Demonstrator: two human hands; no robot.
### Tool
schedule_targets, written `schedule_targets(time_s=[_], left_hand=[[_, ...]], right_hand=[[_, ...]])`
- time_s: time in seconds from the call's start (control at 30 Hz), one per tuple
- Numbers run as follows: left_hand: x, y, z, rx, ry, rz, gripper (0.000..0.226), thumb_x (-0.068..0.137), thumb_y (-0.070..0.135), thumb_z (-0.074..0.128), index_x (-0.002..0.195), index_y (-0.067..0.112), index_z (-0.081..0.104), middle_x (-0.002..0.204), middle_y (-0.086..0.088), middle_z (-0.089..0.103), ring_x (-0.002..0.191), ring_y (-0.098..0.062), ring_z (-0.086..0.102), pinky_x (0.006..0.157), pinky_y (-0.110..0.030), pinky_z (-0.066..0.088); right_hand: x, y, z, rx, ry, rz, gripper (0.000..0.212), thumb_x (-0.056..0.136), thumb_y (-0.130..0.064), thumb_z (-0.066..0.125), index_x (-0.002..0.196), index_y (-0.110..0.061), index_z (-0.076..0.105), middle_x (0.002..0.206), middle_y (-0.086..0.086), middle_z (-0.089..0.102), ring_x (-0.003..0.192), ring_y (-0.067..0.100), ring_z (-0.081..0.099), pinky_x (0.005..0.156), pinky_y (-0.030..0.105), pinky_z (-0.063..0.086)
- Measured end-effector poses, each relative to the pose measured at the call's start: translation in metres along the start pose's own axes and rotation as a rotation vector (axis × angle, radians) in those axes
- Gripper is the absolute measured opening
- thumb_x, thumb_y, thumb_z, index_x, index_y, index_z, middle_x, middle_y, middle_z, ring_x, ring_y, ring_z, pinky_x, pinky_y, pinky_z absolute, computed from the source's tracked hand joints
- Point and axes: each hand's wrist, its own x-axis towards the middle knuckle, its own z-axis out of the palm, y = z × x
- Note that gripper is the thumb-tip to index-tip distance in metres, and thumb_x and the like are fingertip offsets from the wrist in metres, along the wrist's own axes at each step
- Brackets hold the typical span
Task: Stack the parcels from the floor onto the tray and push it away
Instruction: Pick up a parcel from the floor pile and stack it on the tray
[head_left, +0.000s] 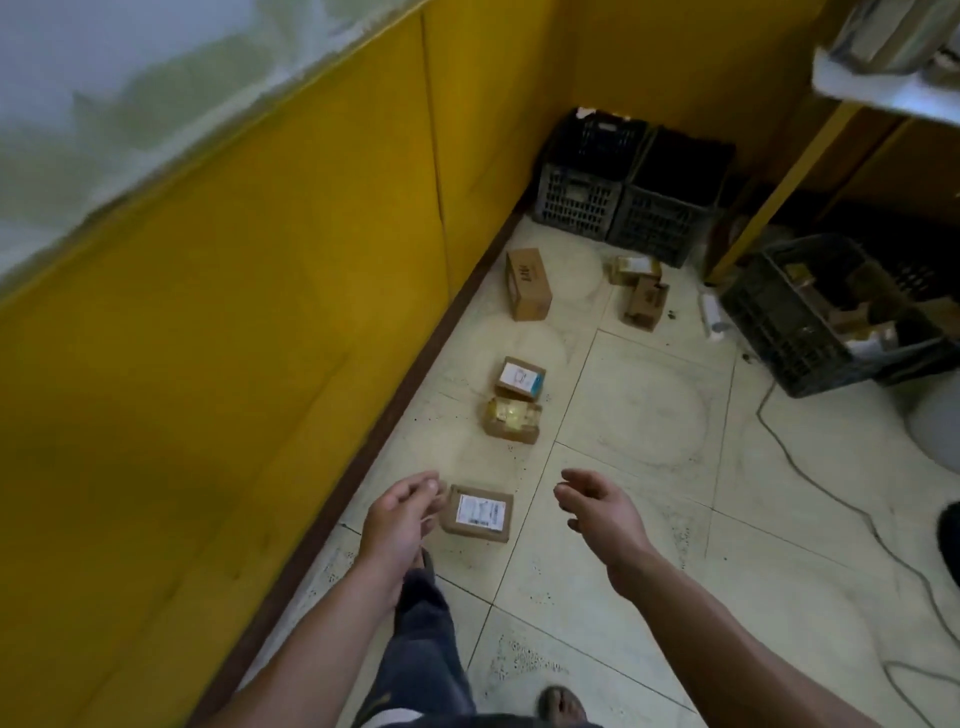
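Head view: looking down at a strip of tiled floor (649, 415) beside a yellow wall (260, 312) with a brown skirting board (415, 379).

Holding the left hand (400, 512) out low, just left of the nearest parcel (480, 513). Fingers loosely curled, gripping nothing. Fingertips overlapping the parcel's upper left corner in frame; cannot tell whether touching.

Holding the right hand (597, 506) out to the right of the same parcel, apart from it. Fingers relaxed and slightly bent, also gripping nothing.

Seeing that parcel lying flat on the floor between the two hands, white label facing up.

Seeing two more further along the wall: a taped parcel (512, 420) and, just beyond it, a labelled parcel (520, 378), the two nearly touching.

Further on, seeing a tall box (529, 283) standing close to the skirting board. To its right, seeing a small box (634, 267) and a second small box (645, 302) lying against each other.

Seeing two black crates (592, 171) standing side by side in the far corner.

Seeing a third crate (810, 322) at right, holding cardboard and paper bits. Just left of it, seeing a white bottle-shaped thing (711, 317) lying on the floor, too blurred to identify.

Seeing a cable (810, 467) running across the floor at right.

At the bottom edge, seeing a leg in dark trousers (421, 649) and a foot in a sandal (563, 701).
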Motion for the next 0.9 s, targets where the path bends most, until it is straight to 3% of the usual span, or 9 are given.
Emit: schedule_targets(time_s=[0.27, 0.43, 0.5, 0.63, 0.8, 0.9], left_hand=[[0.155, 0.017, -0.02, 0.112, -0.067, -0.141, 0.021, 0.101, 0.025, 0.05, 0.116, 0.022, 0.064, 0.109, 0.006, 0.069, 0.104, -0.01, 0.063, 0.093, -0.031, 0.049], [0.228, -0.019, -0.006, 0.223, -0.087, -0.252, 0.022, 0.1, 0.031, 0.05, 0.119, 0.028, 0.062, 0.109, 0.01, 0.067, 0.105, -0.009, 0.062, 0.079, -0.025, 0.048], [0.262, -0.046, 0.005, 0.256, -0.066, -0.291, 0.024, 0.1, 0.033, 0.05, 0.121, 0.028, 0.062, 0.111, 0.009, 0.067, 0.104, -0.01, 0.061, 0.075, -0.025, 0.048], [0.315, -0.091, 0.018, 0.301, -0.063, -0.36, 0.022, 0.1, 0.031, 0.05, 0.118, 0.028, 0.062, 0.109, 0.01, 0.066, 0.104, -0.009, 0.062, 0.094, -0.033, 0.048], [0.403, -0.195, 0.036, 0.333, -0.003, -0.451, 0.015, 0.1, 0.027, 0.05, 0.111, 0.029, 0.061, 0.111, 0.008, 0.067, 0.103, -0.007, 0.062, 0.088, -0.027, 0.049], [0.446, -0.254, 0.044, 0.371, -0.031, -0.493, 0.016, 0.099, 0.03, 0.052, 0.112, 0.028, 0.061, 0.112, 0.006, 0.067, 0.106, -0.011, 0.063, 0.095, -0.032, 0.049]], right_hand=[[0.103, -0.019, 0.071, 0.014, 0.045, 0.192, 0.04, 0.096, -0.019, 0.06, 0.135, -0.015, 0.054, 0.125, 0.003, 0.062, 0.113, 0.018, 0.059, 0.097, 0.035, 0.05], [0.166, 0.017, 0.088, -0.02, 0.034, 0.32, 0.04, 0.095, -0.021, 0.062, 0.134, -0.014, 0.056, 0.127, 0.004, 0.062, 0.115, 0.019, 0.057, 0.102, 0.041, 0.049], [0.203, 0.046, 0.091, -0.039, 0.023, 0.376, 0.04, 0.094, -0.02, 0.062, 0.134, -0.013, 0.056, 0.128, 0.005, 0.061, 0.116, 0.02, 0.057, 0.103, 0.042, 0.048], [0.259, 0.098, 0.098, -0.068, -0.019, 0.461, 0.04, 0.095, -0.018, 0.061, 0.135, -0.012, 0.055, 0.129, 0.007, 0.06, 0.118, 0.023, 0.056, 0.104, 0.042, 0.047], [0.359, 0.206, 0.12, -0.157, -0.024, 0.547, 0.042, 0.093, -0.023, 0.064, 0.134, -0.017, 0.056, 0.128, 0.002, 0.062, 0.114, 0.021, 0.06, 0.102, 0.043, 0.049], [0.406, 0.267, 0.137, -0.22, -0.009, 0.546, 0.046, 0.09, -0.029, 0.066, 0.134, -0.022, 0.056, 0.129, -0.002, 0.063, 0.115, 0.018, 0.06, 0.103, 0.041, 0.048]])
